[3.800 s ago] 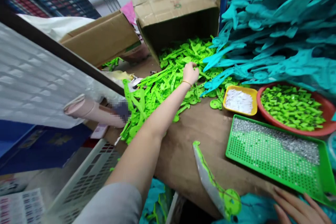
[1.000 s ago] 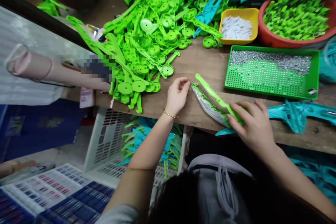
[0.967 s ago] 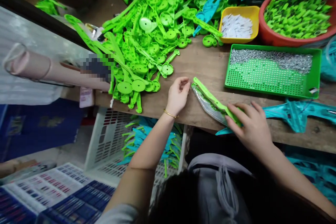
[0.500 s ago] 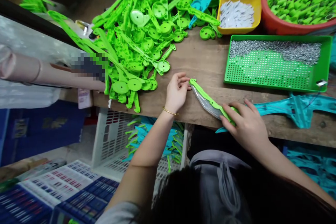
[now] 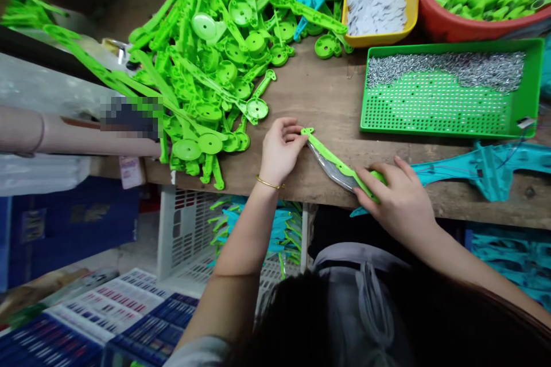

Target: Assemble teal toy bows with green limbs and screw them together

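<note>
A long green plastic piece [image 5: 329,152] with a clear, silvery part along its lower edge lies slanted near the table's front edge. My left hand [image 5: 282,149], with a thin gold bracelet at the wrist, pinches its upper left tip. Over its lower right end my right hand [image 5: 398,192] is wrapped, fingers bent round it and hiding much of that end. A blue plastic frame [image 5: 486,169] with thin wires lies to the right, partly behind my right hand.
Green plastic parts [image 5: 210,89] are heaped at the left and back. A yellow bin [image 5: 350,40] holds small white pieces. Metal pins lie in a green tray [image 5: 434,131]; a red tub [image 5: 482,30] stands behind. Below the table edge is a white crate [image 5: 167,235].
The whole view has shifted slightly. Both hands keep hold of the green piece, and the left fingers now close more tightly on its tip.
</note>
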A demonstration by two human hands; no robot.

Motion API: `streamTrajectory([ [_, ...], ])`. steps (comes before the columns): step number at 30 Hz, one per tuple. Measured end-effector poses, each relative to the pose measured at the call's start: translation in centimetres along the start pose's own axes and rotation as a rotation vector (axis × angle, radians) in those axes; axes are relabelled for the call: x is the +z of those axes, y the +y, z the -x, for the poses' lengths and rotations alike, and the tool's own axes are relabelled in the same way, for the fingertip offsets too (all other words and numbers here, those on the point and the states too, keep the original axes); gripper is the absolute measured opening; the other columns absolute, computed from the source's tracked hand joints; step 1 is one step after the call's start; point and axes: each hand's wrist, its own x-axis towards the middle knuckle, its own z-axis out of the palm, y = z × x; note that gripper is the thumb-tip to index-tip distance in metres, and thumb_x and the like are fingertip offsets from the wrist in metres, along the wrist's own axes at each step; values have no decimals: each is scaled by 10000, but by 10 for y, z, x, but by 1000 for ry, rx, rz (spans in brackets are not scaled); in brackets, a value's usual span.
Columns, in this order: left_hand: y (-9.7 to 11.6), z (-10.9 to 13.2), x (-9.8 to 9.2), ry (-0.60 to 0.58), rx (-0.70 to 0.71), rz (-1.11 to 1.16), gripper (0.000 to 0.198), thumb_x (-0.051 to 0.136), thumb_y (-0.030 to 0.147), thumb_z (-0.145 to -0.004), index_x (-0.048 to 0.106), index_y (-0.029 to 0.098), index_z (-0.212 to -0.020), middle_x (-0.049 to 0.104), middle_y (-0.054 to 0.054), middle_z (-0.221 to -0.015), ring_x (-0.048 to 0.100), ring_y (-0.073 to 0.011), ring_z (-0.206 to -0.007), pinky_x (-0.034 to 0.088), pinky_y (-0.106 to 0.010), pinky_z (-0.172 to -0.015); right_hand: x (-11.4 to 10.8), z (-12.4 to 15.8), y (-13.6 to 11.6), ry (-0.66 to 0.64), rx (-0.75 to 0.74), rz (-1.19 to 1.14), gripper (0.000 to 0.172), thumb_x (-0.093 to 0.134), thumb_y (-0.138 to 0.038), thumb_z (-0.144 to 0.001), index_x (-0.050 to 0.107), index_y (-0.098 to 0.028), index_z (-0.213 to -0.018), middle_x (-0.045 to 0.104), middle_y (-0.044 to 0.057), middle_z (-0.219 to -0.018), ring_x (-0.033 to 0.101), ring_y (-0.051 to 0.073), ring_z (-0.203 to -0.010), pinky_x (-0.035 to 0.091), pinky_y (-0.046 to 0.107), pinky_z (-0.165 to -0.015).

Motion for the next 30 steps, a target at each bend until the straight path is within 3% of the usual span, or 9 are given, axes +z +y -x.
streamTrajectory([
  [6, 6, -2, 0, 11, -18, 9, 369, 760, 123, -621, 565, 147, -934, 659, -19, -855, 647, -114, -758, 549, -243, -717, 1, 1, 1, -26, -5, 9, 327, 520, -360, -917, 651, -182, -1159, 664, 87, -1018, 609, 192, -955, 361, 401, -1075],
  [10, 9, -2, 1, 1, -4, -111, 345, 774, 166, -624, 598, 149, -920, 658, -10, -827, 629, -112, -712, 539, -249, -699, 7, 6, 0, -33, 14, 52, 370, 480, -418, -933, 621, -193, -1190, 661, 102, -1101, 597, 212, -984, 295, 459, -1095],
  [14, 9, -3, -2, -46, 30, -217, 355, 788, 215, -635, 639, 147, -949, 666, -9, -804, 613, -114, -697, 524, -257, -701, 12, 11, -1, -13, 117, 95, 410, 469, -374, -934, 569, -106, -1227, 653, 124, -1126, 545, 244, -1031, 278, 451, -1078],
  [18, 7, 0, -5, -35, -1, -32, 426, 830, 221, -592, 645, 158, -970, 673, -11, -833, 648, -131, -767, 535, -267, -753, 13, 12, 0, 31, 119, 138, 442, 521, -413, -895, 582, -65, -1160, 643, 160, -1061, 502, 273, -1012, 309, 442, -1031],
  [21, 9, 17, 5, 23, -86, 336, 471, 840, 263, -613, 621, 195, -1025, 674, 5, -871, 685, -145, -826, 553, -287, -815, 13, 14, 3, 16, 109, 83, 382, 521, -399, -896, 590, -100, -1124, 648, 141, -1044, 496, 256, -995, 303, 430, -1017],
  [23, 12, 36, 19, -20, -186, 526, 441, 825, 307, -658, 607, 202, -1027, 690, 3, -891, 702, -153, -838, 565, -293, -819, 13, 16, 4, 17, 110, 35, 383, 527, -390, -895, 578, -101, -1142, 654, 135, -1050, 497, 250, -1013, 294, 425, -1021],
  [26, 15, 67, 40, -196, -343, 585, 426, 830, 274, -671, 570, 185, -996, 732, -30, -888, 720, -184, -852, 583, -309, -795, 11, 17, 7, 31, 104, -13, 430, 541, -385, -890, 547, -73, -1185, 657, 146, -1077, 492, 259, -1059, 289, 426, -1025],
  [30, 14, 89, 51, -218, -333, 556, 424, 794, 184, -719, 498, 210, -1022, 756, -26, -898, 734, -193, -842, 602, -324, -772, 0, 2, 16, -77, 92, -45, 463, 517, -436, -899, 560, -64, -1172, 660, 139, -1004, 523, 263, -963, 343, 404, -916],
])
